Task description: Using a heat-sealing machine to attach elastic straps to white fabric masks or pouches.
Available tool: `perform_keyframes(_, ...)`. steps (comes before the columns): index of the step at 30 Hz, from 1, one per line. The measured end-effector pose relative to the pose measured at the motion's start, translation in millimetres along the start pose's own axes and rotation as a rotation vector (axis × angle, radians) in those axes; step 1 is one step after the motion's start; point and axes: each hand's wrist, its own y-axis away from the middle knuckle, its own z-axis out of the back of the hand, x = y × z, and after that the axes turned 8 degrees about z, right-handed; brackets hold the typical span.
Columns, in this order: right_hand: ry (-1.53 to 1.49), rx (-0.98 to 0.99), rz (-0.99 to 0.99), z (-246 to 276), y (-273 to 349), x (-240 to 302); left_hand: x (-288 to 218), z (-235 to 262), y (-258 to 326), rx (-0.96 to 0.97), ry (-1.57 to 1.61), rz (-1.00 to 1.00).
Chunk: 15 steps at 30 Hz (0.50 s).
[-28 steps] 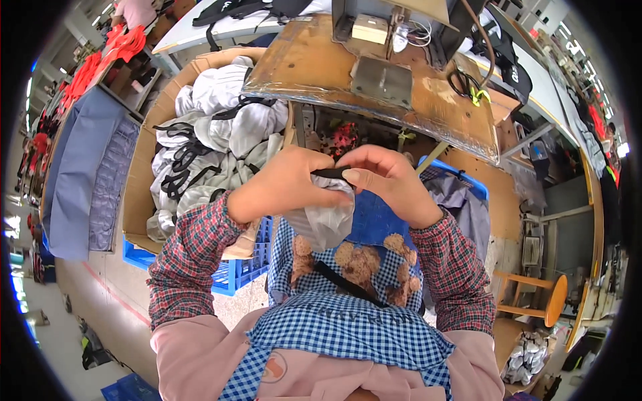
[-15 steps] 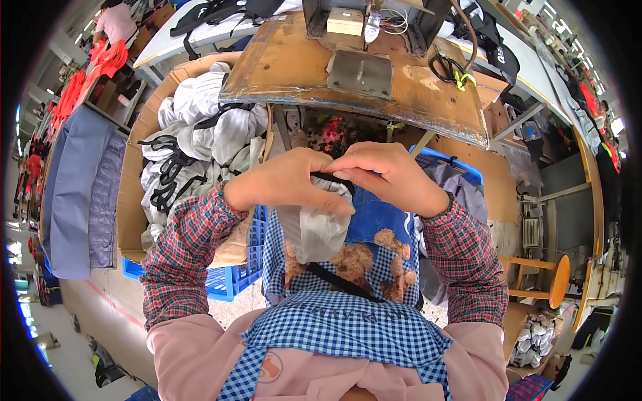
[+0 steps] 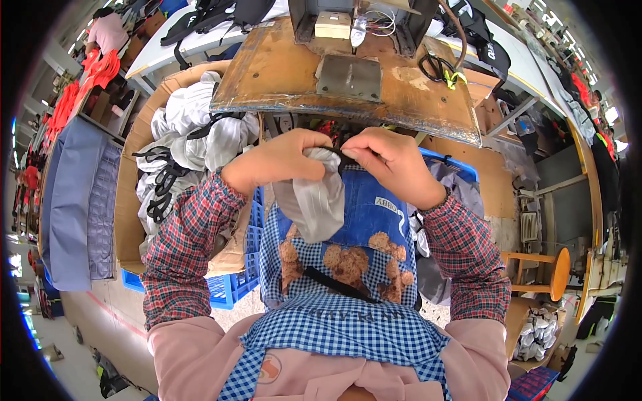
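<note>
A light grey-white cloth pouch (image 3: 311, 207) with a black edging hangs in front of my apron. My left hand (image 3: 277, 160) is closed on its upper left part, fingers curled round the cloth near the opening. At the top right corner my right hand (image 3: 394, 164) pinches the black edging (image 3: 340, 159) between thumb and forefinger. Its other fingers are bent in toward the palm. Both hands are held up just short of the wooden table's near edge. The inside of the pouch is hidden.
A cardboard box (image 3: 127, 230) heaped with similar white cloth pouches (image 3: 190, 110) stands at left, beside a blue crate (image 3: 231, 287). Ahead is a worn wooden tabletop (image 3: 267, 80) bearing a metal plate (image 3: 350, 77). A wooden stool (image 3: 560, 274) stands at right. Far left, a person (image 3: 107, 30) wears pink.
My left thumb, stretched across the pouch before, is now drawn up to its top edge. The pouch has risen slightly and more of its cloth shows. My right hand keeps its pinch.
</note>
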Motion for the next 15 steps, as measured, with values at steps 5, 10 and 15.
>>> perform_keyframes(5,0.015,-0.106,-0.112,0.7,-5.6,-13.9,0.7,20.5,-26.1,-0.129,0.123,0.058)
perform_keyframes(10,0.017,-0.254,-0.183,-1.3,-20.6,-40.3,-13.8,37.6,-47.8,-0.198,0.210,0.121)
perform_keyframes(15,-0.039,-0.363,-0.249,-4.2,-33.5,-76.7,-2.0,69.9,-79.0,-0.137,0.025,-0.169)
